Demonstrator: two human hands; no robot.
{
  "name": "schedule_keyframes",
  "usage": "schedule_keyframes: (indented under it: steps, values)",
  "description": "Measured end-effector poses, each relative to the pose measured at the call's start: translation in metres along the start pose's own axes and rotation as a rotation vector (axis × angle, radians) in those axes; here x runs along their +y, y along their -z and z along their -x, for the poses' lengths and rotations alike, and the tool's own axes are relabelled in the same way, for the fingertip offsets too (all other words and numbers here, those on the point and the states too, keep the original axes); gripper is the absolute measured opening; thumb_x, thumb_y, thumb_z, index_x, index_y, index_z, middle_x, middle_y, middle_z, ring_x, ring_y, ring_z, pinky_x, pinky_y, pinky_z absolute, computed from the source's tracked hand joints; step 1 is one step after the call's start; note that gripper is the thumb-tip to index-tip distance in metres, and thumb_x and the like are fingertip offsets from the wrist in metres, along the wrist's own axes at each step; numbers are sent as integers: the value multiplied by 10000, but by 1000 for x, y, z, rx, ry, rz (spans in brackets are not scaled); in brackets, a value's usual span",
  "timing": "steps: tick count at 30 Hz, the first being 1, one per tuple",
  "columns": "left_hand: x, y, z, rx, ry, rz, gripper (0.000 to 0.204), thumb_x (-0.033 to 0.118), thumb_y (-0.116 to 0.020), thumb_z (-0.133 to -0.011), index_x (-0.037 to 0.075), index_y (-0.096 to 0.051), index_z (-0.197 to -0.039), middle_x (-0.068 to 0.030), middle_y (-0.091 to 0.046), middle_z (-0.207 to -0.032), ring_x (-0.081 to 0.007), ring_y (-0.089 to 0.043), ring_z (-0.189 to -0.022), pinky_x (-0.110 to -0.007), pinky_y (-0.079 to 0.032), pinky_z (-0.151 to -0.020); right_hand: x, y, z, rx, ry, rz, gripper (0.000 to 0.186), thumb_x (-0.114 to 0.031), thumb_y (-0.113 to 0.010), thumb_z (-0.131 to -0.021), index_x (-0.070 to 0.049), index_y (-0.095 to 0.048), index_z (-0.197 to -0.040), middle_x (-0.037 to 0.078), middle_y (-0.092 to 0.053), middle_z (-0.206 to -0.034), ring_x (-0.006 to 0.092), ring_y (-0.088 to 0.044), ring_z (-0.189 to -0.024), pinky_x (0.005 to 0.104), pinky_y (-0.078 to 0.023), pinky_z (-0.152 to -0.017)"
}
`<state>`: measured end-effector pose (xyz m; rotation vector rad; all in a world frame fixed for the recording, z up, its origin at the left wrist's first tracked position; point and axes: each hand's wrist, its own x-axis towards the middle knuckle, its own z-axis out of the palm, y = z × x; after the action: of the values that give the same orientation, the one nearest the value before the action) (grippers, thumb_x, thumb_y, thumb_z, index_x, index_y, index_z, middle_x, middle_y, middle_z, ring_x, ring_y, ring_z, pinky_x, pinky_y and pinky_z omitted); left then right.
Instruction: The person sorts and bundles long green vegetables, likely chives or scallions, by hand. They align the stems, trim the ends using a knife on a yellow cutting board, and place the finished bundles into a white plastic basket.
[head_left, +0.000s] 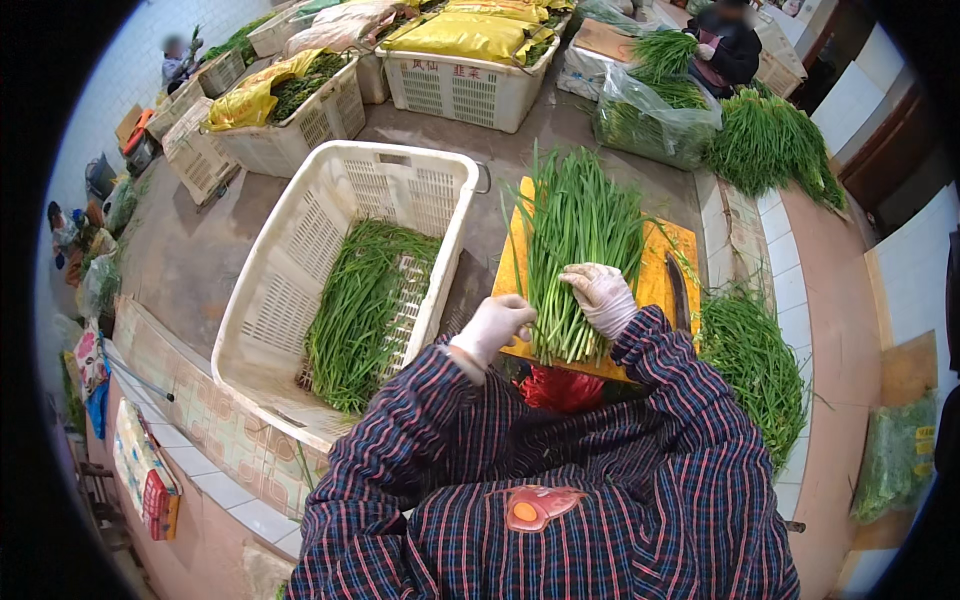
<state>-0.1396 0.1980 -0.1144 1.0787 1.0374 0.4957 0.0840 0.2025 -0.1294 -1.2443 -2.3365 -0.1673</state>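
Observation:
A thick bunch of garlic chives (585,225) lies on a yellow board (655,265), green tips pointing away and pale stem ends toward me. My right hand (600,297), in a whitish glove, presses on the stems from the right with bent fingers gripping them. At the bunch's left edge is my left hand (492,328), also gloved, its fingers curled together; what they pinch, if anything, is too small to name. On the board's right side rests a knife (680,290) with a dark, curved blade.
A large white crate (235,325) on my left holds loose chives (370,310). More chives (750,365) lie right of the board. Full crates (470,95) with yellow sacks stand farther back. Beside a plastic bag of greens (655,120), another person (730,45) handles a bunch.

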Motion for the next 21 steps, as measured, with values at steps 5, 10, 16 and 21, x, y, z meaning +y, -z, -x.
schedule_keyframes:
  steps: [5,10,16,21]
  values:
    - [1,56,96,-115,-150,252,100,124,-532,-853,34,-548,-813,-25,-589,-743,-74,-572,-626,-181,-421,-545,0,-1,-1,-110,6,80,184,-101,-534,-758,-154,-637,-901,50,-615,-1046,224,-566,-974,367,-430,-814]
    - [-56,119,218,-273,237,-7,103,102,-513,-864,60,-598,-825,-24,-639,-742,-94,-602,-664,-230,-469,-561,-7,10,-6,-67,81,3,187,-63,-536,-719,-109,-636,-870,82,-618,-980,262,-567,-944,387,-443,-805]
    - [-160,98,317,-577,479,-1322,183,138,-562,-708,22,-666,-804,-168,-645,-816,-327,-627,-770,-390,-491,-638,-12,15,-14,-96,130,112,236,-20,-543,-708,-106,-614,-915,75,-614,-990,269,-547,-979,388,-421,-825]
    - [-69,126,286,29,258,-1359,132,137,-544,-746,29,-617,-768,-156,-627,-729,-304,-633,-718,-394,-508,-598,-37,39,-42,-62,190,120,310,24,-521,-718,-88,-584,-1000,81,-604,-1013,281,-543,-1003,394,-421,-839]
